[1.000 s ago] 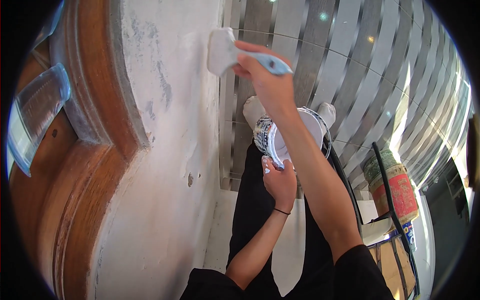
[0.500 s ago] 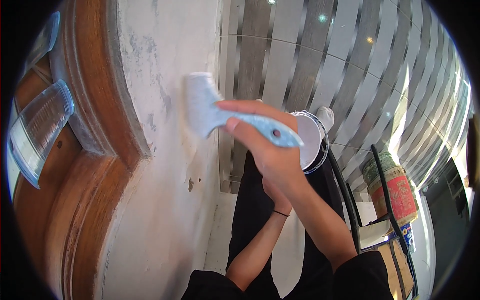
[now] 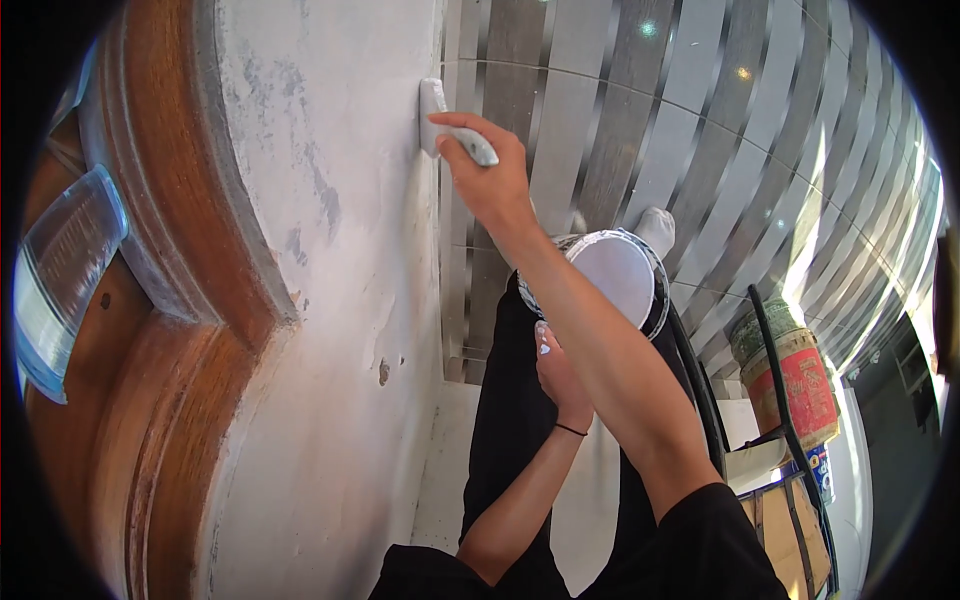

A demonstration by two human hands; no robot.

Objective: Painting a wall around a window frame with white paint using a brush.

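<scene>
My right hand (image 3: pixel 492 180) grips a paintbrush (image 3: pixel 433 120) by its pale blue-grey handle. The whitened bristle end lies against the far right edge of the pale wall (image 3: pixel 330 420). Between my knees is a round paint bucket (image 3: pixel 613 275) with white paint inside and a wrinkled, shiny rim. My left hand (image 3: pixel 565 385), smudged with white on the fingers, is closed at the bucket's near left side. My right forearm passes over part of the bucket and hides some of the left hand's fingers.
Brown wooden moulding (image 3: pixel 180 250) borders the wall on the left, with a clear plastic container (image 3: pixel 70 280) beside it. A black metal frame (image 3: pixel 790 430) stands at right, near a red and green tub (image 3: pixel 790 380). Striped tiles (image 3: pixel 620 100) cover the floor ahead.
My right hand has carried the brush farther away, from in front of the wall to its right edge. The bucket has shifted slightly left, and more of my left hand shows.
</scene>
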